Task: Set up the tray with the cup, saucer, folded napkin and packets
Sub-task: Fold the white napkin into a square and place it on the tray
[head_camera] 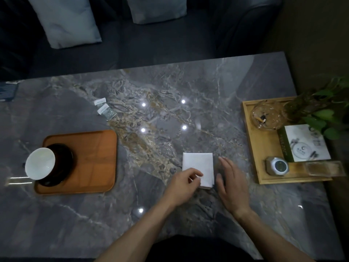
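Head view. Folded white napkin [198,168] flat on marble surface [170,114], well right of orange tray [94,159]. Left hand [184,185] on napkin's near-left corner, fingers [196,175] curled, pinching napkin edge. Right hand [231,183] just right of napkin, fingers [224,163] spread loose, holding nothing; contact with napkin unclear. Cup [40,163] on dark saucer [62,165] at tray's left side. Two packets [103,108] on surface beyond tray.

packets [105,109]: print unreadable | blue box [8,91]: cut off by left edge
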The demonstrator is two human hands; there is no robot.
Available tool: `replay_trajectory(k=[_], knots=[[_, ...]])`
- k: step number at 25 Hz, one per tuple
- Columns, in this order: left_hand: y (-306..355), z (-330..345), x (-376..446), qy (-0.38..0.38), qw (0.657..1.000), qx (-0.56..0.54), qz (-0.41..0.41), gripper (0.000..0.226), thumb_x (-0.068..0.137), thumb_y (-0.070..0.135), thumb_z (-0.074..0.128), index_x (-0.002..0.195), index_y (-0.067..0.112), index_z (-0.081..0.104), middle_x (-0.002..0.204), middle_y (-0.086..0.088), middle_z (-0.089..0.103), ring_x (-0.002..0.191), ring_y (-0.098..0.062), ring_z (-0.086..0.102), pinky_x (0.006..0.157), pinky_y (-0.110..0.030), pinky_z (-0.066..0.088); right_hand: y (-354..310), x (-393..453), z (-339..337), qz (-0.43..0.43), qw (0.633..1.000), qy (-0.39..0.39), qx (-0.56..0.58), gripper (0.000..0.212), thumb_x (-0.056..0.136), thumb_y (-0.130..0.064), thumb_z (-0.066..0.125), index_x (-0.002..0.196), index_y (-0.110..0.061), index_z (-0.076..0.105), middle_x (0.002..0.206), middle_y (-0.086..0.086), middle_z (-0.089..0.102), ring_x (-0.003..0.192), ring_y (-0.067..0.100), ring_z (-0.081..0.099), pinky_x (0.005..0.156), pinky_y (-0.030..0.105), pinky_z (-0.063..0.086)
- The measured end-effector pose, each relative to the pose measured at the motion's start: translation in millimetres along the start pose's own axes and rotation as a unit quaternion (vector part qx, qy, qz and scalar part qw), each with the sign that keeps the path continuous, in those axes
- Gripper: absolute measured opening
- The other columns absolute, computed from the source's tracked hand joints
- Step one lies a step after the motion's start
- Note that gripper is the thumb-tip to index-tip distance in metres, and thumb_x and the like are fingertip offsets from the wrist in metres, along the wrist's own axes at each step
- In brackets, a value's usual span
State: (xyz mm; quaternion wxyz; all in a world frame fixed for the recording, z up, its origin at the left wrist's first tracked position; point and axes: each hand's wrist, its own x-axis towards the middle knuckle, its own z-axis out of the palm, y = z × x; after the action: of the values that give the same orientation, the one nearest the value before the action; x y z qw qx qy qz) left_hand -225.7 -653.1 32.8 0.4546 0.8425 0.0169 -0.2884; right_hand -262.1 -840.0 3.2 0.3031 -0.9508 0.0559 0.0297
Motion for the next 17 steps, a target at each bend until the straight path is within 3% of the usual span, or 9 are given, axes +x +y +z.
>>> replay_trajectory(k=[2,4,6,8,10,12,17], knots=[[-3.7,-11.3,4.8,0.091,0.995,0.042,0.008,0.013,0.089,0.021,0.058,0.096,0.024,0.067,0.09,0.006,0.067,0.083,-0.012,0.061,0.074,-0.029,0.049,-16.3,15.1,-1.3,-0.028,0.999,0.029,-0.02,0.053,0.089,-0.018,0.06,0.14,-0.017,0.044,0.14,0.008,0.051,0.124,0.025,0.05,0.101,0.043,0.042],[-6.8,-17.8,10.2,0.166,0.974,0.14,0.057,0.017,0.09,0.021,0.054,0.103,0.019,0.064,0.101,0.001,0.064,0.094,-0.016,0.057,0.079,-0.032,0.047,-33.7,24.7,3.9,-0.075,0.995,0.025,-0.057,0.048,0.092,-0.024,0.049,0.139,-0.015,0.045,0.141,0.008,0.05,0.13,0.026,0.045,0.107,0.045,0.039],[-8.6,-17.4,16.3,0.192,0.942,0.244,0.124,0.03,0.091,0.024,0.048,0.116,0.014,0.062,0.114,-0.005,0.063,0.106,-0.022,0.056,0.09,-0.037,0.047,-48.5,29.1,15.5,-0.119,0.987,-0.011,-0.104,0.049,0.093,-0.026,0.042,0.141,-0.013,0.045,0.145,0.008,0.049,0.138,0.028,0.04,0.114,0.048,0.032],[-12.0,-11.4,21.7,0.175,0.915,0.331,0.149,0.045,0.093,0.027,0.038,0.131,0.01,0.054,0.135,-0.009,0.057,0.127,-0.026,0.05,0.104,-0.042,0.043,-53.3,29.5,28.6,-0.144,0.976,-0.051,-0.156,0.053,0.093,-0.027,0.038,0.143,-0.009,0.044,0.148,0.009,0.048,0.142,0.03,0.037,0.116,0.052,0.022],[-17.8,-4.6,27.0,0.13,0.899,0.396,0.138,0.055,0.096,0.03,0.029,0.145,0.008,0.039,0.154,-0.008,0.038,0.144,-0.026,0.031,0.114,-0.046,0.033,-46.6,28.7,35.7,-0.131,0.97,-0.075,-0.191,0.056,0.095,-0.029,0.034,0.146,-0.008,0.04,0.152,0.009,0.042,0.145,0.031,0.03,0.116,0.052,0.015],[-24.1,1.9,31.9,0.094,0.891,0.426,0.129,0.058,0.099,0.033,0.024,0.151,0.008,0.025,0.16,-0.009,0.021,0.149,-0.024,0.015,0.118,-0.048,0.023,-34.5,27.3,37.2,-0.119,0.968,-0.085,-0.204,0.057,0.099,-0.033,0.029,0.15,-0.009,0.032,0.158,0.008,0.03,0.148,0.029,0.02,0.116,0.052,0.012],[-35.1,12.2,36.1,0.076,0.89,0.436,0.11,0.059,0.1,0.035,0.024,0.152,0.007,0.02,0.161,-0.009,0.016,0.149,-0.022,0.011,0.119,-0.048,0.02,-18.4,28.3,40.0,-0.143,0.961,-0.107,-0.209,0.058,0.101,-0.037,0.028,0.153,-0.01,0.024,0.161,0.007,0.018,0.15,0.027,0.015,0.117,0.052,0.015]])
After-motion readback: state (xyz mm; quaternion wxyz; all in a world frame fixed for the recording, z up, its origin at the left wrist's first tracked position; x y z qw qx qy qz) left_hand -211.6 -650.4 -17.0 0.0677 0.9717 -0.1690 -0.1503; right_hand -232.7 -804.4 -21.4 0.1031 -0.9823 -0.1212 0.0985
